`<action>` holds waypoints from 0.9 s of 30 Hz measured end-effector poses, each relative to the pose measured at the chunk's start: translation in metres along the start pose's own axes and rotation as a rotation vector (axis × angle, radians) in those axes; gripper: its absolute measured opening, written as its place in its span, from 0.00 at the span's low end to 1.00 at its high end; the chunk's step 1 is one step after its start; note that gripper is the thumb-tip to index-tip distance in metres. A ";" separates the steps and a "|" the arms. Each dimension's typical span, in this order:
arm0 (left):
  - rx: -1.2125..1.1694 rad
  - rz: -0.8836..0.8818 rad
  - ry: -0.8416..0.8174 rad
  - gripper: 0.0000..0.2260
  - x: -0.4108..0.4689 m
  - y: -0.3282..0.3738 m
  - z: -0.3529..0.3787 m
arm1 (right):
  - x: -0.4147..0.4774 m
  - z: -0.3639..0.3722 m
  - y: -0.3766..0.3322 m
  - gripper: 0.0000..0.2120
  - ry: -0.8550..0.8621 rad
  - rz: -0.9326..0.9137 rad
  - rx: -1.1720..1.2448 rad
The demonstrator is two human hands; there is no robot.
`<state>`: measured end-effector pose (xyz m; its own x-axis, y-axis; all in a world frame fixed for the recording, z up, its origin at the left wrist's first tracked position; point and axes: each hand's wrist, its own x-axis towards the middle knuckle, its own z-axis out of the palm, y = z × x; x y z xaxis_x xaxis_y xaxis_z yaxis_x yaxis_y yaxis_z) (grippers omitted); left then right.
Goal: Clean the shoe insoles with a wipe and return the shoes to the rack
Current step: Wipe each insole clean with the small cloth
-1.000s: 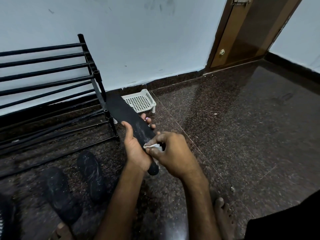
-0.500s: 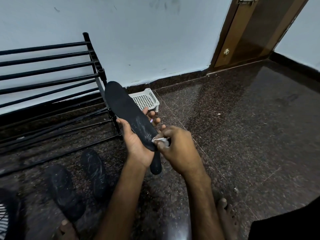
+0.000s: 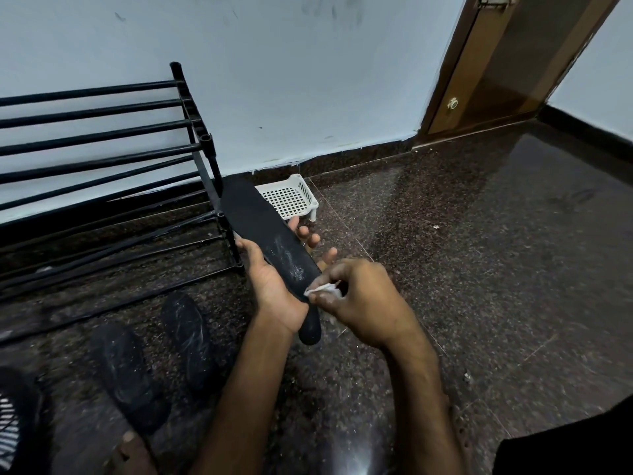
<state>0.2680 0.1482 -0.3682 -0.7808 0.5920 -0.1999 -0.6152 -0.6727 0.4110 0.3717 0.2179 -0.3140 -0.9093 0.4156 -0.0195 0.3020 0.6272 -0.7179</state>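
Note:
My left hand (image 3: 274, 289) grips a long black insole (image 3: 263, 231) from underneath, its toe end pointing up and away toward the wall. White smears mark its middle. My right hand (image 3: 359, 299) pinches a small white wipe (image 3: 323, 289) against the insole's near right edge. Two more black insoles (image 3: 186, 341) (image 3: 128, 375) lie flat on the dark floor to the left. The black metal shoe rack (image 3: 102, 145) stands at the left against the wall, its bars bare.
A small white perforated plastic stand (image 3: 291, 198) sits on the floor by the wall, behind the held insole. A brown door (image 3: 496, 73) is at the far right corner. My bare feet (image 3: 133, 450) show at the bottom. A dark shoe (image 3: 13, 416) peeks in bottom left.
The wipe has slid a little down and back along the insole's near end. The insole stays held in my left hand, shifting slightly with the camera.

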 end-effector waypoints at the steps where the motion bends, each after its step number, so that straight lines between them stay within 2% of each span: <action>1: 0.006 -0.012 -0.007 0.41 0.001 0.000 -0.001 | -0.001 0.001 -0.003 0.02 -0.015 -0.023 0.019; 8: 0.115 -0.101 -0.107 0.41 -0.004 0.002 0.003 | 0.017 0.004 0.004 0.06 0.373 -0.038 -0.132; 13: 0.189 -0.092 -0.059 0.36 -0.001 -0.001 -0.002 | 0.013 -0.007 0.004 0.07 0.554 -0.015 -0.059; 15: 0.194 -0.108 -0.064 0.36 0.000 -0.001 -0.004 | 0.010 -0.006 0.004 0.05 0.535 -0.054 0.041; 19: 0.186 -0.141 -0.101 0.38 -0.002 -0.003 -0.002 | 0.006 0.006 0.011 0.05 0.273 -0.051 -0.016; 24: 0.150 -0.100 -0.065 0.41 -0.004 -0.006 0.002 | -0.002 0.006 0.008 0.03 0.077 -0.058 0.059; 27: 0.141 -0.085 -0.052 0.44 -0.005 -0.009 0.003 | 0.000 0.011 -0.001 0.04 0.097 -0.119 0.079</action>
<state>0.2775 0.1527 -0.3680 -0.7175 0.6687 -0.1950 -0.6549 -0.5523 0.5158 0.3680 0.2104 -0.3206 -0.9040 0.4061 0.1334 0.1673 0.6232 -0.7639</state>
